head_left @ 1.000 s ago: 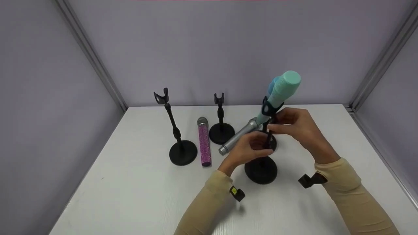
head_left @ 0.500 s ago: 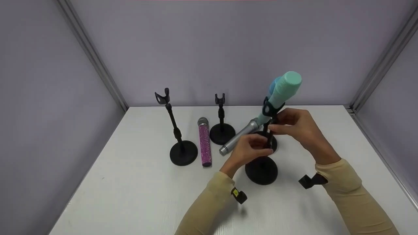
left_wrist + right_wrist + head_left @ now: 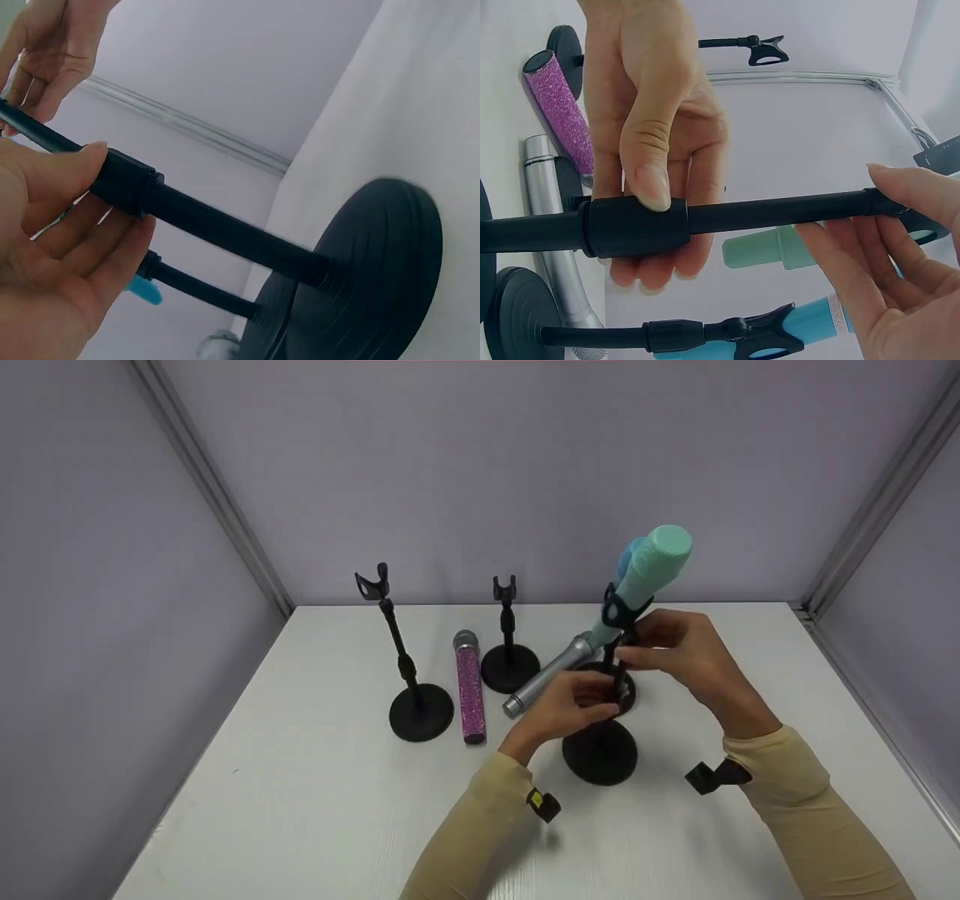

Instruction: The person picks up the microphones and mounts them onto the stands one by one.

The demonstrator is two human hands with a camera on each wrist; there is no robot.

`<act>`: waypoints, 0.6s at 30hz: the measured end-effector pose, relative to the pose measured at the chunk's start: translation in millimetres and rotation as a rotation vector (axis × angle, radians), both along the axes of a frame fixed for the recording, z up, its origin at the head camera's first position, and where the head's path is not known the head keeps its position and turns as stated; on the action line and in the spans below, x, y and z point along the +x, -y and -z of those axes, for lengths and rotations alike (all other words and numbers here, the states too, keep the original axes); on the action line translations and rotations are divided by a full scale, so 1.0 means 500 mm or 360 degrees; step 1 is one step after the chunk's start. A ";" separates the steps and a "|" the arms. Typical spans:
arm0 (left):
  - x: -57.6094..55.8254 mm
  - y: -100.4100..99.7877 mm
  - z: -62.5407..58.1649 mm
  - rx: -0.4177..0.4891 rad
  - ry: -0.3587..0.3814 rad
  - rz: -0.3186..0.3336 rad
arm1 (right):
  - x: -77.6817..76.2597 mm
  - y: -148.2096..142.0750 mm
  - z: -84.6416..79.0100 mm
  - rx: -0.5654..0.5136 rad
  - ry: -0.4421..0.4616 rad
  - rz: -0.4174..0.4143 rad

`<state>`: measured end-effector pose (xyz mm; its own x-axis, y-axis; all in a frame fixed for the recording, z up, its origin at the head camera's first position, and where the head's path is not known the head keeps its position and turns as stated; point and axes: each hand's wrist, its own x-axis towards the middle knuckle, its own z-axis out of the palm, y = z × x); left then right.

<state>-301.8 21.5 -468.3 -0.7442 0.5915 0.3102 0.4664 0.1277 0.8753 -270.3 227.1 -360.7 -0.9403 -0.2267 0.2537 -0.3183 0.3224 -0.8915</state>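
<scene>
My left hand (image 3: 566, 706) grips the thick collar (image 3: 637, 226) midway up a black desktop microphone stand (image 3: 600, 754), thumb on one side and fingers on the other. Higher on the same stand, my right hand (image 3: 679, 649) pinches the thin upper pole (image 3: 780, 212) just below the clip. A mint-green microphone (image 3: 656, 562) sits tilted in that clip, its head up and away to the right. Right behind is a second stand (image 3: 604, 337) with a blue microphone (image 3: 817, 322) in its clip, mostly hidden in the head view.
A silver microphone (image 3: 547, 675) lies slantwise left of the held stand. Farther left lies a glittery purple microphone (image 3: 470, 694), between a tall stand (image 3: 420, 712) and a shorter stand (image 3: 510, 667), both with bare clips. Grey panels enclose the white table (image 3: 300, 795) at back and sides.
The left thumb and fingers have shifted very slightly at the collar. The right hand, the stand and the mint-green microphone look almost unmoved.
</scene>
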 end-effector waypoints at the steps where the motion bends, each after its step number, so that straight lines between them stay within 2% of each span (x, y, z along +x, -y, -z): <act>1: 0.002 0.000 -0.002 -0.0033 -0.0056 -0.0023 | 0.000 0.000 0.000 0.0000 0.0000 0.0000; 6: 0.021 -0.006 -0.014 -0.0258 -0.0465 -0.0254 | -0.001 -0.001 0.002 -0.0014 -0.0004 -0.0010; 9: 0.030 -0.011 -0.021 -0.0359 -0.0629 -0.0392 | -0.001 -0.001 0.003 -0.0020 -0.0011 -0.0017; 13: 0.036 -0.015 -0.025 -0.0391 -0.0678 -0.0475 | -0.001 0.000 0.004 -0.0024 -0.0008 -0.0020; 18: 0.034 -0.016 -0.028 -0.0369 -0.0646 -0.0435 | 0.000 0.001 0.001 -0.0036 -0.0004 -0.0023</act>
<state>-284.7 29.5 -454.5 -0.7281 0.4803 0.4890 0.6838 0.4604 0.5660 -270.4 226.4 -361.4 -0.9364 -0.2343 0.2613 -0.3249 0.2975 -0.8977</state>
